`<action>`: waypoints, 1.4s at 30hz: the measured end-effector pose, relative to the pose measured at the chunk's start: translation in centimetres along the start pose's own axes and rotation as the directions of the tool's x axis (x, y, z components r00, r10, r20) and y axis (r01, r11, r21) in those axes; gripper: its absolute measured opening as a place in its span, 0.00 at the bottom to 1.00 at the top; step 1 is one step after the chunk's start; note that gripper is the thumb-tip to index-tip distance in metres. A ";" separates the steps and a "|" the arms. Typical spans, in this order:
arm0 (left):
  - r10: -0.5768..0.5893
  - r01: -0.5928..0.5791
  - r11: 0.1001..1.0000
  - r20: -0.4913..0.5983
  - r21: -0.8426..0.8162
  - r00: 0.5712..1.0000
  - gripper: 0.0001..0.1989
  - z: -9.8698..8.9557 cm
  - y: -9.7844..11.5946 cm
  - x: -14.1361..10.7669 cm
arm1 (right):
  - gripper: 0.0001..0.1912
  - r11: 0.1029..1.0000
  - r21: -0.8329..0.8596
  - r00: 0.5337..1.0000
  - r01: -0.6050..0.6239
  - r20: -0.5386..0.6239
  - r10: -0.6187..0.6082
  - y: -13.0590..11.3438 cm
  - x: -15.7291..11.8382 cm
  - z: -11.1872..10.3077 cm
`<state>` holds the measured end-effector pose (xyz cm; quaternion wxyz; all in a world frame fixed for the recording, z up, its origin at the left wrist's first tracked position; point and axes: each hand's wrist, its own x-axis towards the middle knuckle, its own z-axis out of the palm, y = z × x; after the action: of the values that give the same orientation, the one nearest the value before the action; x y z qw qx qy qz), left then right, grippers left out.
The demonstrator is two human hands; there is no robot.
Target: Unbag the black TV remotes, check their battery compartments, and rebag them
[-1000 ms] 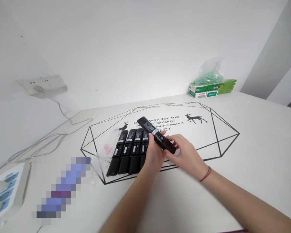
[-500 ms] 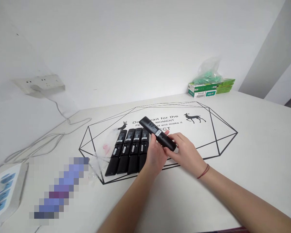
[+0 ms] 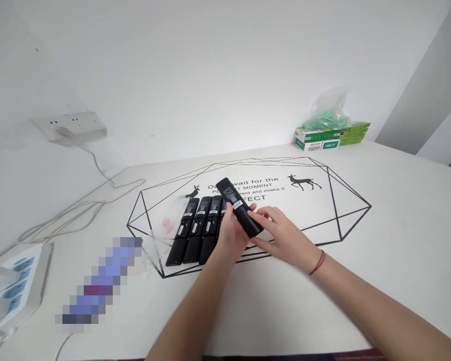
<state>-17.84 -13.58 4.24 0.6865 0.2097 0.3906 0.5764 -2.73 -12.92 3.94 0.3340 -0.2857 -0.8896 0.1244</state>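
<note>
A black remote control (image 3: 244,216), back side up with a white label, is held tilted above the table. My left hand (image 3: 231,235) is wrapped round it from below. At its lower end my right hand (image 3: 281,234) grips the remote between thumb and fingers. Left of my hands, several black remotes lie side by side, among them one at the far left (image 3: 176,250), with battery compartments uncovered. My left hand and forearm partly hide the rightmost ones. A clear plastic bag (image 3: 156,250) lies beside the row.
Green and white boxes (image 3: 317,135) with a plastic bag (image 3: 327,113) on top stand at the back right. At the left are a power strip (image 3: 41,276), cables (image 3: 71,220), a wall socket (image 3: 71,124) and a pixelated object (image 3: 108,276).
The held remote has turned steeper, its lower end shifting left. My right hand has moved slightly left with it. The whole view has shifted a little.
</note>
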 end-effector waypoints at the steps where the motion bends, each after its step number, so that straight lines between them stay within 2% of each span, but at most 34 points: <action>1: -0.007 0.007 1.000 0.003 0.003 1.000 0.30 -0.1 0.2 0.0 | 0.26 1.000 -0.010 1.000 0.003 0.005 -0.003 0.1 0.0 0.1; 10: -0.128 0.127 0.989 -0.001 0.071 0.992 0.35 0.0 0.5 -0.5 | 0.24 0.994 -0.051 0.995 -0.096 0.036 0.097 0.4 -0.1 0.7; 20: -0.161 0.162 0.987 -0.015 0.007 0.987 0.33 0.3 0.7 -0.6 | 0.23 0.994 -0.029 0.994 -0.105 0.007 0.105 0.5 -0.1 0.8; 23: -0.105 0.105 0.994 -0.056 0.005 0.993 0.30 0.7 0.5 -0.7 | 0.24 0.992 0.034 0.992 -0.125 0.031 0.124 0.4 0.0 0.6; 26: -0.010 0.013 1.000 -0.127 0.024 0.992 0.27 1.5 -0.2 -1.0 | 0.25 0.962 0.189 0.980 -0.196 0.083 0.183 0.1 0.1 0.3; 28: 0.053 -0.044 0.997 -0.127 0.066 0.990 0.25 2.0 -0.7 -1.2 | 0.24 0.908 0.304 0.956 -0.287 0.147 0.253 0.0 0.2 0.2; 31: 0.151 -0.134 0.967 -0.064 0.216 0.986 0.24 2.1 -1.2 -1.6 | 0.22 0.802 0.421 0.906 -0.423 0.227 0.358 0.1 0.2 0.4; 34: 0.263 -0.234 0.876 -0.011 0.422 0.965 0.27 1.6 -1.4 -1.7 | 0.21 0.703 0.518 0.873 -0.487 0.261 0.412 0.3 0.2 0.7; 37: 0.380 -0.331 0.714 0.055 0.617 0.923 0.29 1.1 -1.7 -1.6 | 0.19 0.619 0.612 0.864 -0.492 0.258 0.431 0.1 0.4 1.0; 39: 0.450 -0.373 0.536 0.118 0.757 0.885 0.27 0.9 -1.6 -1.4 | 0.20 0.538 0.695 0.864 -0.477 0.258 0.433 -0.2 0.6 1.1; 41: 0.516 -0.402 0.283 0.215 0.871 0.829 0.21 0.7 -0.6 -1.3 | 0.22 0.406 0.785 0.851 -0.469 0.276 0.448 -0.5 0.8 1.1; 42: 0.546 -0.403 0.151 0.263 0.903 0.795 0.18 0.5 0.3 -1.3 | 0.21 0.327 0.813 0.828 -0.482 0.301 0.472 -0.7 0.9 1.1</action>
<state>-17.70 -14.70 5.12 0.1938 0.6368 0.6018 0.4413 -4.28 -12.96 3.85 0.3744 -0.3253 -0.5803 0.6460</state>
